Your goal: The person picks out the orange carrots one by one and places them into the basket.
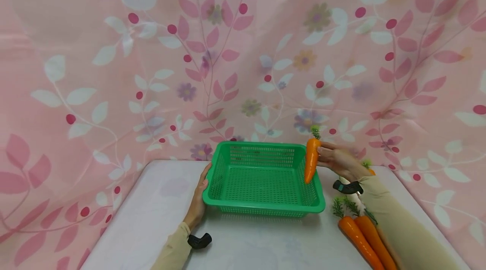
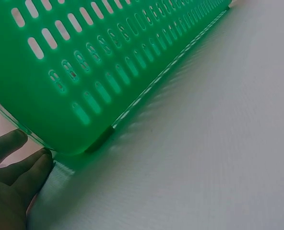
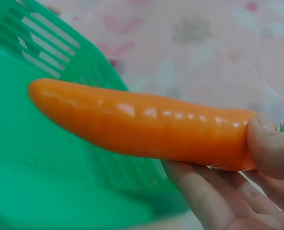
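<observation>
An orange carrot (image 1: pixel 311 161) with a green leafy top is held by my right hand (image 1: pixel 338 158) over the right rim of a green plastic basket (image 1: pixel 262 209). In the right wrist view, the thumb and fingers grip the carrot (image 3: pixel 147 122) near its leafy end, its tip pointing over the basket (image 3: pixel 31 191). My left hand (image 1: pixel 198 198) rests against the basket's left outer side. The left wrist view has the fingers of that hand (image 2: pixel 17 177) extended at a corner of the basket (image 2: pixel 55 110). The basket's floor shows nothing lying on it.
Two carrots (image 1: pixel 362 236) lie at the right front of the white table (image 1: pixel 243 244), partly beneath the right forearm. A pale vegetable (image 1: pixel 355 200) and another orange piece (image 1: pixel 371 171) are mostly hidden by that arm. A pink floral cloth (image 1: pixel 243 71) hangs behind.
</observation>
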`<action>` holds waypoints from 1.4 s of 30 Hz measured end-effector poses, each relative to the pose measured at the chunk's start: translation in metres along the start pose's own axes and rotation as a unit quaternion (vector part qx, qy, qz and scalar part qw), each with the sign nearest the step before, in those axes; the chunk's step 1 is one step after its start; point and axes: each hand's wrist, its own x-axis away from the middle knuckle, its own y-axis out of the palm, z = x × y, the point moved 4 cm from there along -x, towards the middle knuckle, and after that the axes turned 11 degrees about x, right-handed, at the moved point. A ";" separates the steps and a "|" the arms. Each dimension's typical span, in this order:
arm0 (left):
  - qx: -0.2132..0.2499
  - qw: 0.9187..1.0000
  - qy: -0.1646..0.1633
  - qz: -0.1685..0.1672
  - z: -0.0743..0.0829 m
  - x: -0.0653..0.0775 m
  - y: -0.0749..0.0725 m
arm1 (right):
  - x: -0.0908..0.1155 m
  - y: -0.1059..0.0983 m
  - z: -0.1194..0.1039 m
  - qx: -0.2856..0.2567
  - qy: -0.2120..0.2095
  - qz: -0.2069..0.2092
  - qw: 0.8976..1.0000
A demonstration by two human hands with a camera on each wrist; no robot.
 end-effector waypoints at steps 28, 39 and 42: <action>-0.004 1.000 0.004 -0.008 0.004 -0.001 0.001 | -0.040 0.088 0.011 0.018 0.039 -0.019 0.999; -0.009 1.000 0.007 -0.005 0.004 -0.002 0.001 | -0.057 0.113 0.019 0.008 0.082 -0.017 0.996; -0.013 1.000 0.006 -0.005 0.005 -0.002 0.001 | -0.063 0.120 0.021 -0.003 0.092 -0.009 0.996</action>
